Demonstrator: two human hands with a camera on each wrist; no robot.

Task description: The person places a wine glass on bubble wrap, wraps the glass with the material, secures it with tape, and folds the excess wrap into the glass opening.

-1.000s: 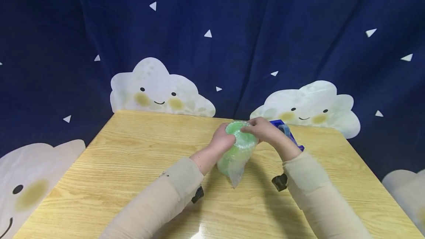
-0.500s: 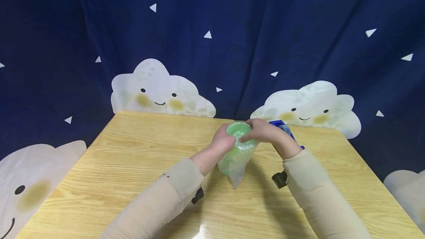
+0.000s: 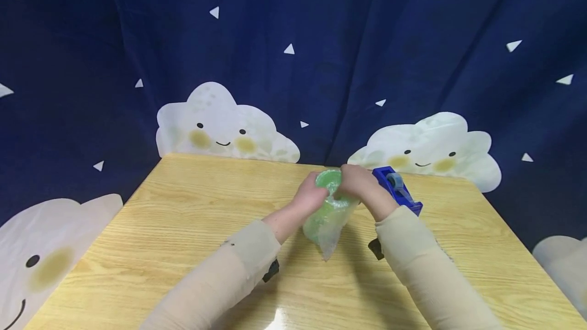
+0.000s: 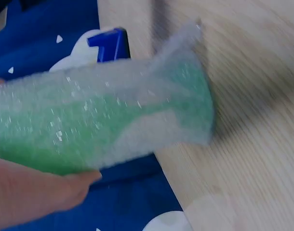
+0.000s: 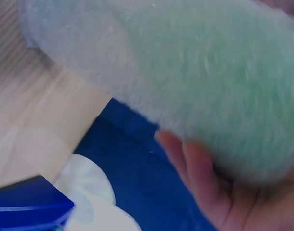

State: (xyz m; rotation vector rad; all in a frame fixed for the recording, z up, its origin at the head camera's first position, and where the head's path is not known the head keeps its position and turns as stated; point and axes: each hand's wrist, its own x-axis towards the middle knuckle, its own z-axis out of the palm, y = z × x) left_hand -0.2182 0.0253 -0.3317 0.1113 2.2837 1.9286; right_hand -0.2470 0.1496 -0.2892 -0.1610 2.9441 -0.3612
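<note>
A green cup-shaped thing wrapped in clear bubble wrap (image 3: pixel 323 218) is held over the far middle of the table, its round end turned up and a loose pointed flap of wrap hanging at the near side. My left hand (image 3: pixel 309 195) grips its left side by the upper end. On the opposite side my right hand (image 3: pixel 359 182) holds the upper rim, fingers curled inward over the wrap. The right wrist view has the fingers (image 5: pixel 200 178) of that hand around the lower side of the bundle. In the left wrist view the wrap (image 4: pixel 79 120) lies along the left hand's fingertips.
A blue tape dispenser (image 3: pixel 396 190) with a roll of tape stands behind the right forearm, close to the table's far edge. The wooden table (image 3: pixel 206 208) ends at a dark blue curtain (image 3: pixel 257 29) printed with clouds. Dark camera mounts hang at both wrists.
The right hand has turned inward over the top of the bundle, covering more of its round end. Its forearm has shifted left, baring more of the tape dispenser. The left hand keeps its grip.
</note>
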